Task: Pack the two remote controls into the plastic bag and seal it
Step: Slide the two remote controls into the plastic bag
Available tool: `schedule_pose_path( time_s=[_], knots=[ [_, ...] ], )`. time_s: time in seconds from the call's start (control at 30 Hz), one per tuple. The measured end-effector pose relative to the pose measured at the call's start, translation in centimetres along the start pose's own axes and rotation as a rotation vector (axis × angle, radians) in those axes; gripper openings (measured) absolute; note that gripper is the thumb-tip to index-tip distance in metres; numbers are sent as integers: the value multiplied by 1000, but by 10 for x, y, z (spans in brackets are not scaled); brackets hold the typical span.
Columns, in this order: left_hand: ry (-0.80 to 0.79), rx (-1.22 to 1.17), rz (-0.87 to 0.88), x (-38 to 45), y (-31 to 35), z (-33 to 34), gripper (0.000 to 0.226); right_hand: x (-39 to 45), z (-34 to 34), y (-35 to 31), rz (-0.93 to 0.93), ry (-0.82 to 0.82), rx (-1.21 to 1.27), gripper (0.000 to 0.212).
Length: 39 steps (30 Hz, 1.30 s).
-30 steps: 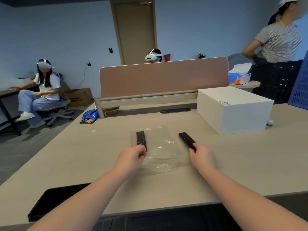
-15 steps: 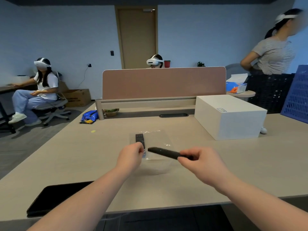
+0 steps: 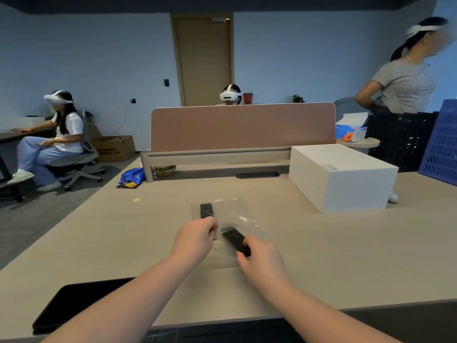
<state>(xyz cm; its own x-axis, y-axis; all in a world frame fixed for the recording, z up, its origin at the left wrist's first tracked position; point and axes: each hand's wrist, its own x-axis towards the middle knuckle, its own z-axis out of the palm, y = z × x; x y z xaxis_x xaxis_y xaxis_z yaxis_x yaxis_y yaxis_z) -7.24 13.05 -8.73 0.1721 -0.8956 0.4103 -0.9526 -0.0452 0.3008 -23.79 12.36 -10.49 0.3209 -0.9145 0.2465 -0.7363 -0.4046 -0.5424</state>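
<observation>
Two black remotes and one clear plastic bag point(image 3: 232, 214) lie on the desk point(image 3: 321, 256). The first remote point(image 3: 206, 210) lies at the bag's left edge, its near end hidden behind the left hand point(image 3: 195, 240), which pinches the bag's near edge. The right hand point(image 3: 262, 258), fingers closed, grips the second remote point(image 3: 236, 240) at the bag's mouth; how far inside is unclear.

Two black remote controls: one far and left point(image 3: 206, 210), one nearer and right point(image 3: 236, 241); one clear plastic bag point(image 3: 231, 214); two bare hands, left point(image 3: 195, 237) and right point(image 3: 262, 258); one white box point(image 3: 343, 179) at far right; one dark tablet point(image 3: 74, 305) at the near left edge; one blue snack packet point(image 3: 131, 177); one blue crate point(image 3: 442, 144); three other people wearing white headsets.
</observation>
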Motion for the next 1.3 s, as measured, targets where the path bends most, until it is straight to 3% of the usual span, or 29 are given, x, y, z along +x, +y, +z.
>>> schedule_pose_path(
  time_s=[0.37,0.67,0.87,1.17,1.3],
  knots=[
    [11,-28,29,2,-3,3,11,36,37,5,-46,-108,-166,19],
    [-23,-26,-27,4,-11,8,13,46,55,15,-84,-89,-210,16],
    [-26,-20,-25,6,-15,8,13,58,56,8,-92,-129,-251,36],
    [-35,-20,-6,6,-22,12,12,68,61,7,-49,-179,-221,40],
    [-50,-12,2,2,-23,14,9,59,51,13,-84,-166,-220,26]
  ],
)
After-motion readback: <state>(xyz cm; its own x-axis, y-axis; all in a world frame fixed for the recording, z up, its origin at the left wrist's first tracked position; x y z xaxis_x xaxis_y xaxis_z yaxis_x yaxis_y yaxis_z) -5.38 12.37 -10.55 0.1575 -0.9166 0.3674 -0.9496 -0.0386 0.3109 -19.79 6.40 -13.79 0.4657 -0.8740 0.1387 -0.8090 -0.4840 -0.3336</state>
